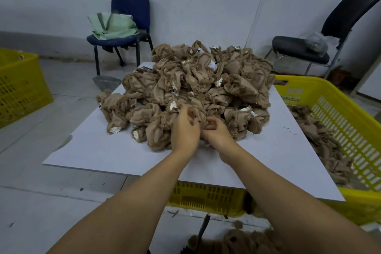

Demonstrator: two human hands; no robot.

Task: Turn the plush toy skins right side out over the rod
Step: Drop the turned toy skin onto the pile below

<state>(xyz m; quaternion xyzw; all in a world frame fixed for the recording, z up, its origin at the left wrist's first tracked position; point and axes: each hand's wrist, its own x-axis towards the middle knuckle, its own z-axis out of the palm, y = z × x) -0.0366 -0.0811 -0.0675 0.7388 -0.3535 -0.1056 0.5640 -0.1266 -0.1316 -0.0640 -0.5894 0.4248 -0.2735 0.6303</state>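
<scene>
From the head view, one brown skin (pixel 198 113) at the pile's (pixel 195 80) near edge is gripped by both hands: left hand (pixel 184 130) and right hand (pixel 216 133), fingers curled into the fabric. Bare white board (pixel 107 150) is seen nearer than the hands, up to its front edge. A dark rod (pixel 203 231) stands below the forearms. A yellow crate (pixel 334 113) lies right of the right hand.
</scene>
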